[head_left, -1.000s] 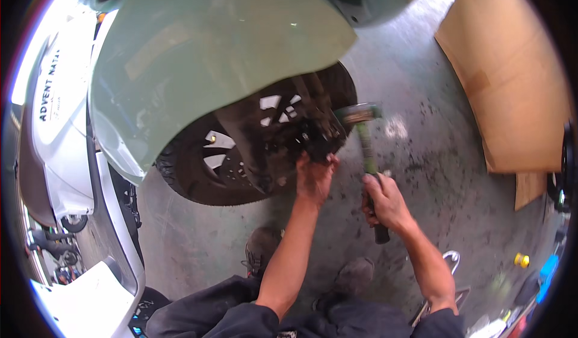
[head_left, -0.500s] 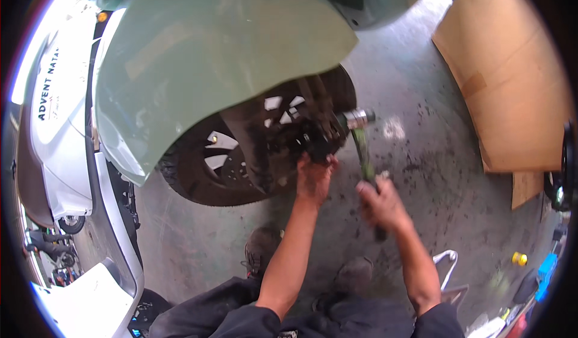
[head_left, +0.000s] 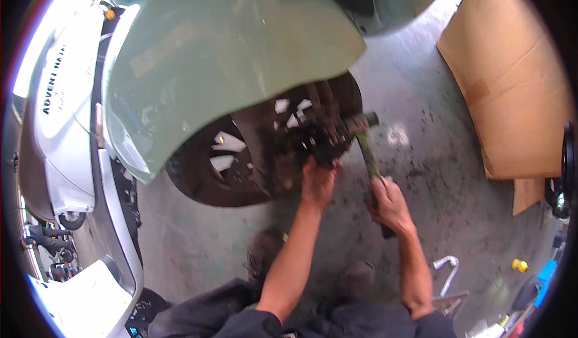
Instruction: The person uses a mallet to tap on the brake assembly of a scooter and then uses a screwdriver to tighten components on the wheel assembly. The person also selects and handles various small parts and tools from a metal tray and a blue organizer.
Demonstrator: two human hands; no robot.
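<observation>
Under a pale green car fender (head_left: 229, 55) sits a dark, greasy wheel hub and brake assembly (head_left: 301, 139). My left hand (head_left: 318, 178) grips a black part at the lower right of that assembly. My right hand (head_left: 390, 202) is closed around the handle of a hammer (head_left: 368, 154) with a green shaft. The hammer's metal head touches the right edge of the assembly. A wheel with dark spokes (head_left: 223, 163) lies flat on the concrete beneath the hub.
Large sheets of brown cardboard (head_left: 512, 85) lie on the floor at the right. A silver metal tool (head_left: 447, 275) rests by my right elbow. A white car (head_left: 66, 133) stands at the left. Small yellow and blue items (head_left: 519, 265) sit at the lower right.
My right hand has swung the hammer in toward the hub, so its head now meets the assembly. My left hand has kept its hold on the black part.
</observation>
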